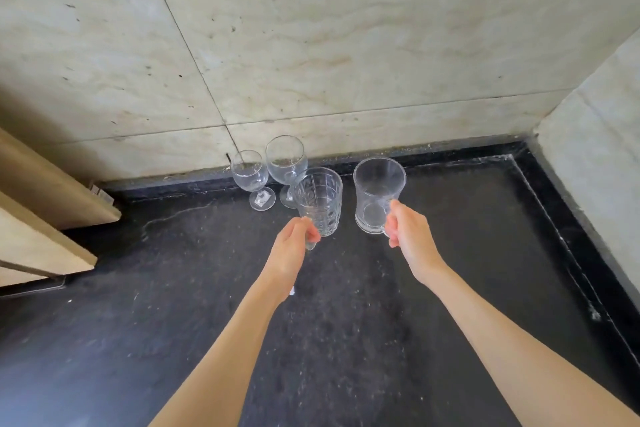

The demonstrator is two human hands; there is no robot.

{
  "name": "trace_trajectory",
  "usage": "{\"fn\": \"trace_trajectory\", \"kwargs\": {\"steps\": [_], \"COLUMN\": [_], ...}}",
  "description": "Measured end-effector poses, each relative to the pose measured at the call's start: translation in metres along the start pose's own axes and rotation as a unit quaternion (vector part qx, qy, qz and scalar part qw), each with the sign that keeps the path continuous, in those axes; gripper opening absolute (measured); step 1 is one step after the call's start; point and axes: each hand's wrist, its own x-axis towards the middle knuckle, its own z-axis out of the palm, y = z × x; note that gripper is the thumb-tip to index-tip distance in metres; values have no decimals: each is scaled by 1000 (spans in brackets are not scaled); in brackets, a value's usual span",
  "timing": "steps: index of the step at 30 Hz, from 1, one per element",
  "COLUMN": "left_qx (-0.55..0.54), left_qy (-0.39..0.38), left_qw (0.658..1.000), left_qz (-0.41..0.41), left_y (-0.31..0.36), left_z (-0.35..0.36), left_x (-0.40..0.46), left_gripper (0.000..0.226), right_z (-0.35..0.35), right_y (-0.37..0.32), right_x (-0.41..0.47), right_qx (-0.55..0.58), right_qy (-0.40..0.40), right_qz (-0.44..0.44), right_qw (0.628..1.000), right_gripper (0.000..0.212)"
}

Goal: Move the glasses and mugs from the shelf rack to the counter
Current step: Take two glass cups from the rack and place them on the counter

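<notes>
Two clear glass mugs stand on the black counter (346,340) near the back wall. My left hand (292,250) is closed on the handle of the patterned mug (320,199). My right hand (408,236) grips the handle of the plain mug (377,191), which sits to the right of the patterned one. Behind and to the left, two stemmed wine glasses stand upright against the wall: a smaller one (250,177) and a taller one (286,163). The shelf rack is out of view.
A tiled wall (311,45) rises right behind the glasses, and a side wall (595,166) closes the counter on the right. Wooden cabinet doors (45,215) jut in over the counter's left edge. The counter has a raised black rim along the back and right.
</notes>
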Motion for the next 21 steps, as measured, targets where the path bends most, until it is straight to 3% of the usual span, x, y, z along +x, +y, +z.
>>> {"fn": "trace_trajectory", "kwargs": {"steps": [15, 21], "left_qx": [-42, -17], "left_qy": [41, 43], "left_qw": [998, 999], "left_qz": [28, 21], "left_y": [2, 5], "left_z": [51, 53], "left_x": [58, 54], "left_gripper": [29, 25], "right_z": [-11, -17], "right_y": [7, 8], "right_x": [65, 65], "right_qx": [60, 1], "right_qy": [-52, -87], "right_qz": [-25, -34], "right_qw": [997, 996], "right_gripper": [43, 36]}}
